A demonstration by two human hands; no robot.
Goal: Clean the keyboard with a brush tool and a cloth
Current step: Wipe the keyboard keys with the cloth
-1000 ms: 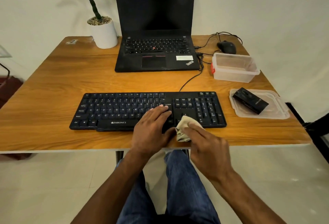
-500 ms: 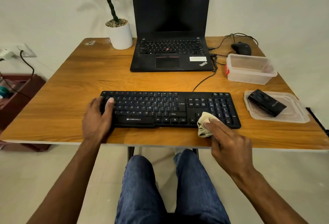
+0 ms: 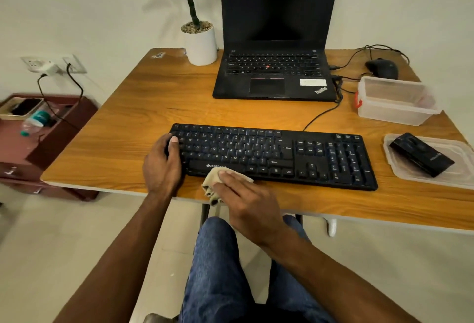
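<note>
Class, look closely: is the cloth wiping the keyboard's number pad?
No, the right hand presses the cloth on the keyboard near its spacebar.

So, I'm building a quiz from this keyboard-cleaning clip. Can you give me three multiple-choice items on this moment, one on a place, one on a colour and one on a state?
1. Where is the cloth?
A. At the near edge of the keyboard, by the spacebar
B. Inside the clear tub
C. On the laptop

2. What colour is the plant pot?
A. Black
B. White
C. Red

3. What state is the laptop in?
A. Closed flat
B. Open, screen lit
C. Open, screen dark

Answers:
1 A: the right hand presses the cloth against the keyboard's front edge, while the left hand rests on its left end.
2 B: the pot beside the laptop is plain white.
3 C: the lid stands up and the display is black.
</note>
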